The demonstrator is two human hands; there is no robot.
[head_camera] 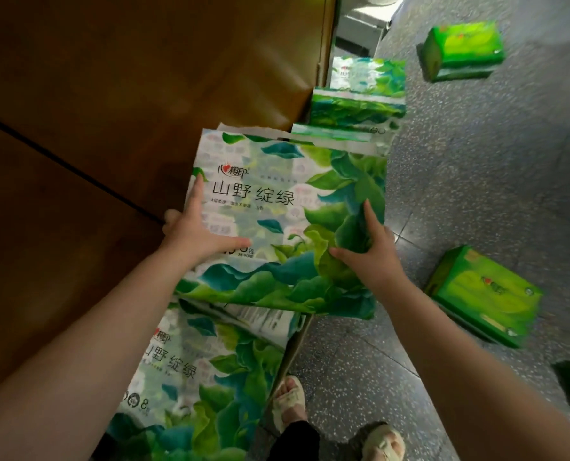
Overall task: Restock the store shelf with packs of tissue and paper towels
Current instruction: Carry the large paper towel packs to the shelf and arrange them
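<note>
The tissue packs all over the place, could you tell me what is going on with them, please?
A person is holding a large leaf-printed tissue pack with both hands: the left hand on its left edge, the right hand on its right side. A matching pack lies just below it, more sit beyond, all beside a brown cardboard box. Two small green packs lie on the floor.
</note>
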